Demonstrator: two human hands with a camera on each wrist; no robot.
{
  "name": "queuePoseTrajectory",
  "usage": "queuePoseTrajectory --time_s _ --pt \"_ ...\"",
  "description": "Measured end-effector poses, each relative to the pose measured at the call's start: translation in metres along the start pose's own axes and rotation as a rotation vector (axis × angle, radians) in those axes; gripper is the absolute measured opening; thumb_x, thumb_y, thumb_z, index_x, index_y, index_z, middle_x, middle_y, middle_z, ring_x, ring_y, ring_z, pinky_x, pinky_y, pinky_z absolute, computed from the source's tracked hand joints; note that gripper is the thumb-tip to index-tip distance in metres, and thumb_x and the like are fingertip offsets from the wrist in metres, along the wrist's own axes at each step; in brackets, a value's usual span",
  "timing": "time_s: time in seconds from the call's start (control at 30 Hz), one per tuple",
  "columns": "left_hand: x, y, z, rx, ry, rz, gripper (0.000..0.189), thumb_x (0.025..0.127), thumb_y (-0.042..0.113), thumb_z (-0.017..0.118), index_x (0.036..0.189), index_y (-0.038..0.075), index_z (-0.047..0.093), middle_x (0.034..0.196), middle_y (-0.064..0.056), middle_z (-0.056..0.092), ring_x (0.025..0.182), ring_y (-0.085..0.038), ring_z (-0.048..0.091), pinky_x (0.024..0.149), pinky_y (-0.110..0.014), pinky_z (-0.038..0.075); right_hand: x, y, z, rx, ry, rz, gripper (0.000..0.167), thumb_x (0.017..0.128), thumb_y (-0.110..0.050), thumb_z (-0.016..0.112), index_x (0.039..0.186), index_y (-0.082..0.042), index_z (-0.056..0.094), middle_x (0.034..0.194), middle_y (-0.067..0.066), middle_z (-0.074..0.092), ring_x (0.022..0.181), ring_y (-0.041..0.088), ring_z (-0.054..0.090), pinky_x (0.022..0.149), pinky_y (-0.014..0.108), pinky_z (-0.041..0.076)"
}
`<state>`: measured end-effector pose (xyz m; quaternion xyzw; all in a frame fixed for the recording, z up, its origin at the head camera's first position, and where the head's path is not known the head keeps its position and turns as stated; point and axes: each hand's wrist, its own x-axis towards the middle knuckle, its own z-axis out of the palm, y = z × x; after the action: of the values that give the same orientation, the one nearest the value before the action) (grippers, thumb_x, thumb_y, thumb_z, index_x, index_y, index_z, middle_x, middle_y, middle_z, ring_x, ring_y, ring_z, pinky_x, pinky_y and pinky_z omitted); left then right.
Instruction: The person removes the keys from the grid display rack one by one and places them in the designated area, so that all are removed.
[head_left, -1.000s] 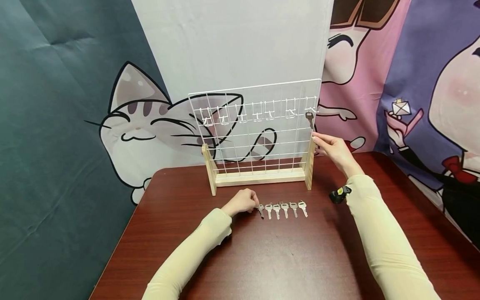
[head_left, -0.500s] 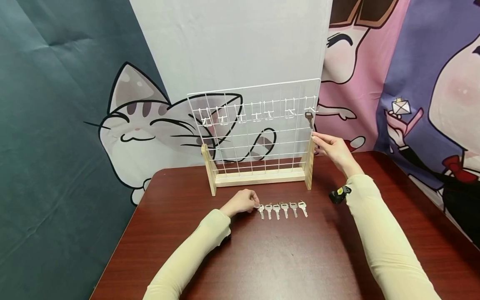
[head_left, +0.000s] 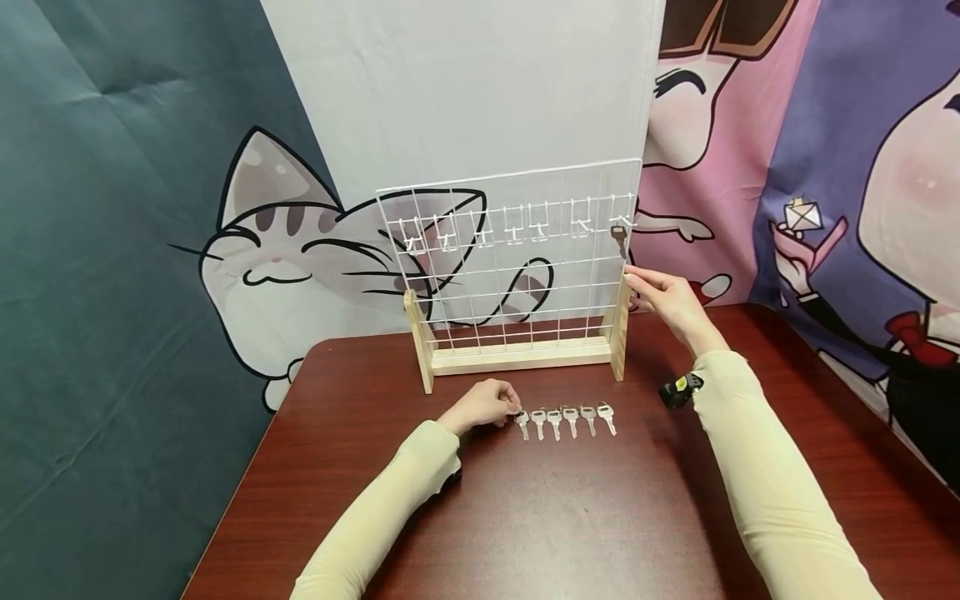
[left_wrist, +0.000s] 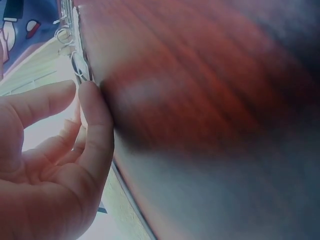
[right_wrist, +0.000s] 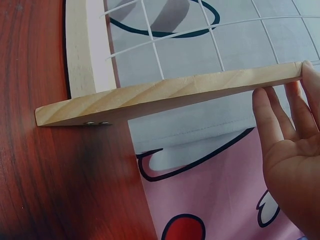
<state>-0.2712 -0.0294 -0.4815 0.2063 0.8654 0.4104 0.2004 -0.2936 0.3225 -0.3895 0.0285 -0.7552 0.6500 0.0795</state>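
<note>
Six or so silver keys would be a count, so I name them as a row of several silver keys [head_left: 572, 422] lying on the table in front of the grid rack [head_left: 517, 275]. My left hand [head_left: 483, 404] is at the row's left end, thumb and index fingertip pinching the small ring of the leftmost key [head_left: 523, 425]. In the left wrist view that ring [left_wrist: 78, 65] shows right at the fingertips. My right hand [head_left: 667, 304] holds the top of the rack's right wooden upright [right_wrist: 200, 85], thumb on one side, fingers on the other. A dark key [head_left: 618, 240] hangs from the rack's rightmost hook.
Several white hooks [head_left: 513, 233] line the upper part of the wire grid. The rack's wooden base [head_left: 521, 356] stands on the reddish-brown table [head_left: 555, 517], near its back edge. Behind it hangs a printed cloth backdrop [head_left: 480, 92].
The leftmost key, tilted and darker a second ago, now lies flatter, in line with the others. Both hands have kept nearly the same place.
</note>
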Motion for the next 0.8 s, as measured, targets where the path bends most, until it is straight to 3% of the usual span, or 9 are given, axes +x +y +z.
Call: queuePoseTrajectory --time_s 0.13,0.33,0.53,0.63,0.8 --pt "0.000 -0.001 -0.001 0.005 0.012 0.016 0.006 0.094 0.008 0.068 0.090 0.004 0.069 0.077 -0.007 0.067 0.058 -0.013 0.061 0.056 -0.025 0.056 -0.001 0.001 0.001 0.004 -0.001 0.004 0.056 0.100 -0.034 0.063 0.146 -0.004 0.051 0.131 0.001 0.063 0.103 0.003 0.066 0.099 0.035 0.049" --pt "0.003 0.008 -0.010 -0.002 0.058 0.077 0.009 0.096 0.011 0.066 0.092 0.003 0.069 0.081 -0.014 0.068 0.060 -0.014 0.060 0.057 -0.029 0.056 0.000 0.002 0.000 0.025 -0.003 0.000 0.055 0.100 -0.032 0.062 0.146 -0.004 0.051 0.144 0.019 0.053 0.102 0.002 0.066 0.097 0.030 0.051" --pt "0.010 0.020 -0.019 -0.051 0.078 0.117 0.010 0.098 0.011 0.064 0.096 0.002 0.068 0.087 -0.016 0.068 0.063 -0.013 0.061 0.062 -0.031 0.058 0.002 0.003 -0.002 0.013 0.002 0.006 0.055 0.100 -0.032 0.063 0.146 -0.005 0.051 0.135 0.003 0.060 0.103 0.002 0.066 0.098 0.031 0.051" --pt "0.013 0.024 -0.021 -0.060 0.084 0.133 0.010 0.098 0.010 0.064 0.098 0.001 0.068 0.087 -0.015 0.068 0.065 -0.014 0.062 0.064 -0.033 0.059 0.003 0.004 -0.003 0.008 0.000 0.014 0.055 0.101 -0.031 0.062 0.147 -0.004 0.051 0.136 0.003 0.059 0.104 0.000 0.065 0.102 0.036 0.048" --pt "0.016 0.034 -0.026 -0.101 0.113 0.148 0.010 0.098 0.008 0.065 0.099 -0.001 0.068 0.090 -0.020 0.068 0.073 -0.033 0.068 0.069 -0.040 0.061 0.004 0.004 -0.002 0.012 -0.003 0.022 0.054 0.101 -0.031 0.062 0.147 -0.006 0.050 0.144 0.011 0.054 0.107 0.000 0.063 0.105 0.041 0.044"
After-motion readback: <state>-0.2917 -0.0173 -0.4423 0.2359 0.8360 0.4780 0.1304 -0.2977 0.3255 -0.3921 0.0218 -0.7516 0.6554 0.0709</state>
